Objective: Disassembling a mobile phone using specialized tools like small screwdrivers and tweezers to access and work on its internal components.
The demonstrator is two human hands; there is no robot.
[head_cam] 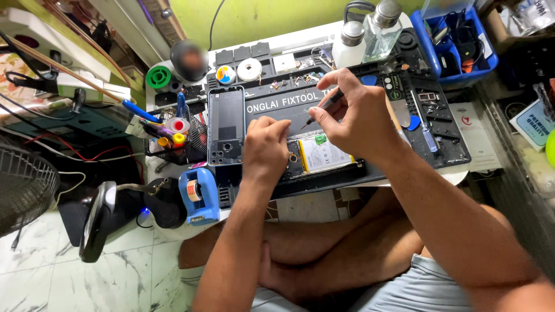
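An opened phone (319, 155) with a white battery showing lies on a dark work mat (370, 170). My left hand (265, 149) rests on the phone's left end, fingers curled down on it. My right hand (354, 112) hovers above the phone and pinches a thin black screwdriver (324, 108), its tip pointing down-left toward my left hand's fingers. A separated dark phone back cover (226, 125) lies flat just left of my left hand.
A blue tape dispenser (199, 195) stands at the mat's front left. Two clear bottles (365, 36) and a blue bin (458, 41) of tools stand at the back right. Tape rolls (237, 71), a pen holder (167, 134), a fan (23, 185) and cables lie left.
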